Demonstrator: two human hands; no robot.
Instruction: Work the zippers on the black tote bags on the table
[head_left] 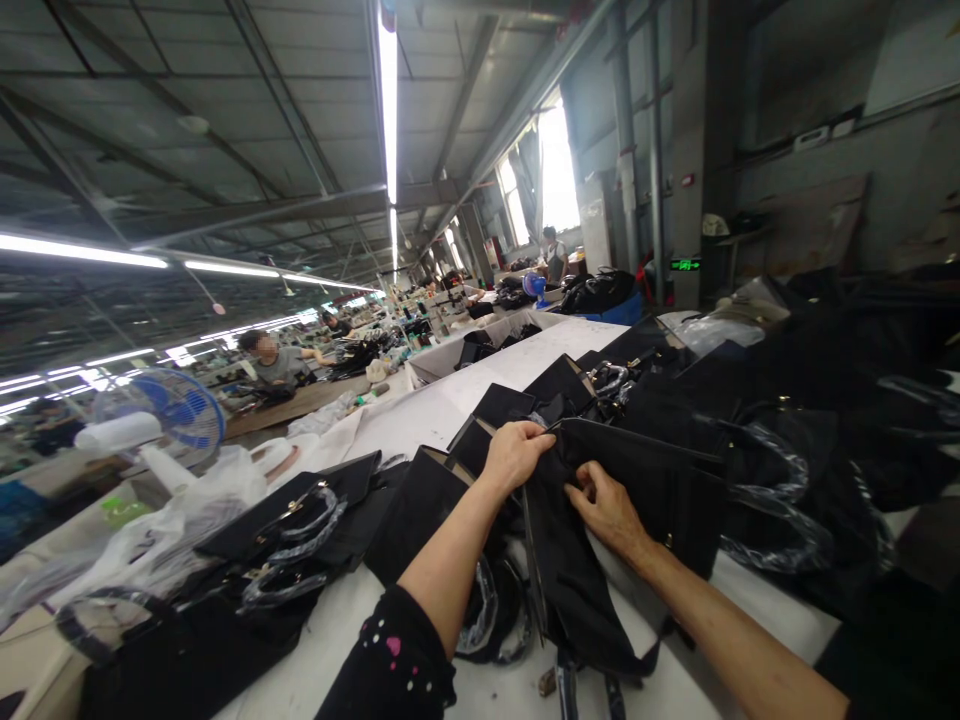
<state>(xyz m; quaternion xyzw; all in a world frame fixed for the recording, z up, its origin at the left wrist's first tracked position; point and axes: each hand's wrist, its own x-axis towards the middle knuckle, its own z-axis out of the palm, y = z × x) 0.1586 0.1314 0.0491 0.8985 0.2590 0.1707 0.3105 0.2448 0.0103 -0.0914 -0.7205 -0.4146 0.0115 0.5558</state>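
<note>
A black handbag [570, 570] is tilted over the white table in front of me, its handles hanging down at the near edge. My left hand [517, 455] pinches the upper edge of this bag, thumb and fingers pressed together. Lower and to the right, my right hand [607, 508] has its fingers curled and closed against the bag's black fabric. Whether a small part sits between those fingertips is hidden. More black handbags [427, 505] lie just left of my hands, and a handle wrapped in clear plastic [480, 610] shows beneath my left forearm.
Black bags with plastic-wrapped handles [780, 500] are heaped on the right. At left are further bags [202, 620], white plastic bags [180, 520] and a blue fan [180, 410]. The white table [480, 370] runs away from me. Co-workers [281, 360] are farther back.
</note>
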